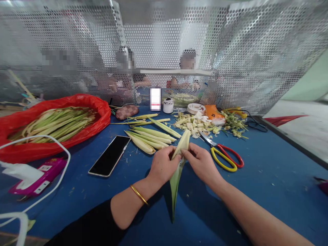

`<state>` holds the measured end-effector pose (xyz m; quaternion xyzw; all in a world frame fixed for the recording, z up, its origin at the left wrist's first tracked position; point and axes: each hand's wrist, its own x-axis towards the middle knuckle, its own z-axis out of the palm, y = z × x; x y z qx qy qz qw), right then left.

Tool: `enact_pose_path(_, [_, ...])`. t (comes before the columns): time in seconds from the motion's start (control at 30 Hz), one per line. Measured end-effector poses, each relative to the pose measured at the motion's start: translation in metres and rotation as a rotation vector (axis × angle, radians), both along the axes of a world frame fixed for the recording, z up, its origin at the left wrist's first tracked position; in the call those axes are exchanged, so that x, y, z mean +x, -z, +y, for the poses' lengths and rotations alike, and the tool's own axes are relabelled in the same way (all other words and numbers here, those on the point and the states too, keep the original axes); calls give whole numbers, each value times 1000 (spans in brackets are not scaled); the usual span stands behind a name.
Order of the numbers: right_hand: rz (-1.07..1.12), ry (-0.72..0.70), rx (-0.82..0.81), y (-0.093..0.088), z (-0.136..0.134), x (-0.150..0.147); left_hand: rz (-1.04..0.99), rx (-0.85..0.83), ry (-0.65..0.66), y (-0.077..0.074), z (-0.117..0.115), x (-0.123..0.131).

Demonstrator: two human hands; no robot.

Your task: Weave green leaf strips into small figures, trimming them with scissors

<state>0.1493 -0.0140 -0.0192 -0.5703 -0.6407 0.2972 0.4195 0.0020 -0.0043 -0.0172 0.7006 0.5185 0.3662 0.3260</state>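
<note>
A pale green corn husk (176, 184) hangs between my hands, its broad end up and its pointed tip down over the blue table. My left hand (164, 164) pinches the husk from the left side. From the right, my right hand (201, 161) grips the same husk with thumb and fingers. Just beyond lie several loose husks (151, 136) in a fan. To the right of my hands rest scissors (224, 157) with one red and one yellow handle, blades apart. A heap of trimmed husk scraps (191, 123) lies behind them.
At left stands a red plastic bag (102, 109) full of husk strips. A black-screened phone (110, 156), a purple power strip (43, 176) and a white cable (65, 153) lie nearer. A tape roll (196, 108) sits at the back, before a perforated metal screen (164, 37); people sit behind it.
</note>
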Motion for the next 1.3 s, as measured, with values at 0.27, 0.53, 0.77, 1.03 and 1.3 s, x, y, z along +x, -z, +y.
enact_pose_path(0.27, [-61, -107, -3, -6, -3, 2, 34, -19, -85, -6, 0, -3])
enact_pose_path(0.53, [311, -266, -221, -17, -4, 1, 30, -44, -122, -7, 3, -4])
enact_pose_path(0.77, [94, 8, -24, -8, 2, 6, 112, 63, -11, -4, -3, 2])
enact_pose_path(1.03, [-40, -129, -17, -7, -2, 3, -84, 22, -13, -6, -1, 0])
enact_pose_path(1.3, [278, -241, -170, -13, -5, 0, -32, 64, -102, -9, 0, -3])
